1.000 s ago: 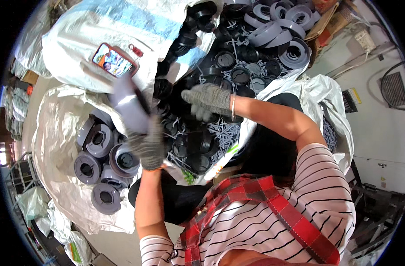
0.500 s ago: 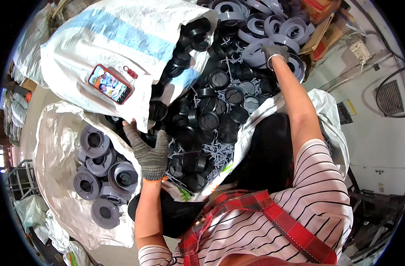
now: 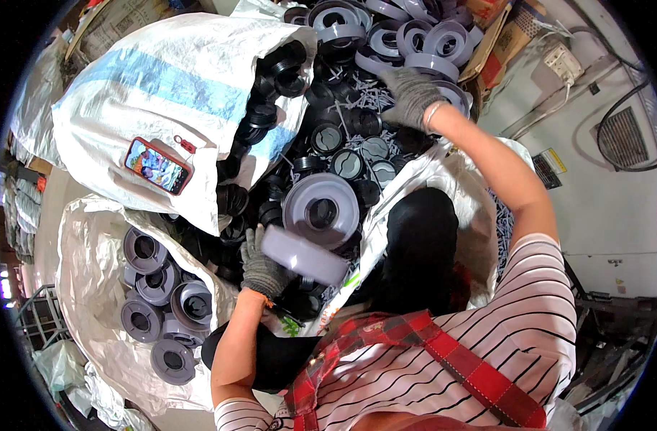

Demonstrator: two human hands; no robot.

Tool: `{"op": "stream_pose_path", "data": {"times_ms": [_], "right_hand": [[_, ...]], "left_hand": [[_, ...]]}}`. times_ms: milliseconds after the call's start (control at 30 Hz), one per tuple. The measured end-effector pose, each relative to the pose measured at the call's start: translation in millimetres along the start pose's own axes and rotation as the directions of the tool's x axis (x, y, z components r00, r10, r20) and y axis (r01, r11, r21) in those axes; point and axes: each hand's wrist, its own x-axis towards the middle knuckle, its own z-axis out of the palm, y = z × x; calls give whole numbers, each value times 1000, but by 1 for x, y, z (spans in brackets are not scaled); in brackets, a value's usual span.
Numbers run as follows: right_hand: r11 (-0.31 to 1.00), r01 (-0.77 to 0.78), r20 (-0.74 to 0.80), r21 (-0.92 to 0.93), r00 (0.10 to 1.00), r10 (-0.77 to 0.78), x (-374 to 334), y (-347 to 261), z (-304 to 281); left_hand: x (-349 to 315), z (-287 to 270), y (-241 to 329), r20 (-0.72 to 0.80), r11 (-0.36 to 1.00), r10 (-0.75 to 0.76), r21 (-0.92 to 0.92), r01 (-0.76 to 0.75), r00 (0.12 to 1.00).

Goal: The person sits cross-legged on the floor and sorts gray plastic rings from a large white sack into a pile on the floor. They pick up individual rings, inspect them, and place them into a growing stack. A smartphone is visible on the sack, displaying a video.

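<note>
Nearest, the left hand [image 3: 265, 273] meets a tilted grey ring [image 3: 305, 256], perhaps propping it; blur and overlap mean I can't tell if it's gripped. Beyond, 1 flat grey ring [image 3: 297, 208] rests over black caps [image 3: 328, 138]. Farther right, the right hand [image 3: 412, 98] spreads, apparently empty, by piled grey rings [image 3: 430, 65], their far end cut off.

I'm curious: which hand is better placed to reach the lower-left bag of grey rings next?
Probably the left hand: it is close to that white bag; the right hand is across the pile, beside other grey rings.
</note>
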Motion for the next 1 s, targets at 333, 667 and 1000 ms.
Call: {"op": "stream_pose_path", "data": {"times_ms": [333, 667, 1000], "right_hand": [[673, -464, -80, -576, 851, 518, 54, 180, 71], [942, -264, -4, -206, 963, 269, 40, 150, 54], [822, 273, 59, 500, 936, -347, -15, -23, -61]], "left_hand": [[2, 37, -7, 139, 950, -16, -307, 59, 990], [11, 50, 1, 117, 932, -37, -353, 76, 992], [8, 76, -16, -73, 927, 9, -374, -35, 997]]}}
